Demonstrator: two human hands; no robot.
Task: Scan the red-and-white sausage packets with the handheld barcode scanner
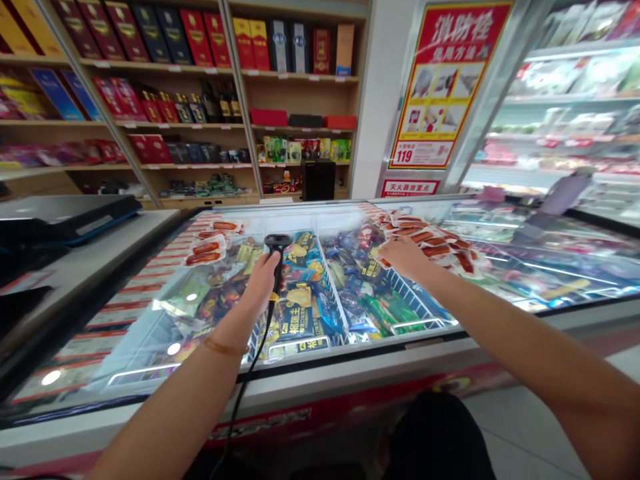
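Observation:
My left hand (265, 280) is wrapped round the handle of a black barcode scanner (278, 241), whose cable hangs down over the freezer's front edge. Over a pile of vacuum-packed sausages (435, 241) on the glass, my right hand (400, 255) has its fingers closed at the pile's left edge. A sausage pack (384, 263) shows partly at those fingertips; the hand hides the rest. To the left of the scanner, a smaller group of sausage packs (206, 249) lies on the glass.
Under the glass lid of the chest freezer (320, 363), wire baskets hold bagged frozen goods (300, 320). A dark counter device (65, 217) stands at left. Shelves of boxed goods (170, 33) and a red fire-hydrant poster (440, 80) are behind. A lit display fridge (565, 127) stands at right.

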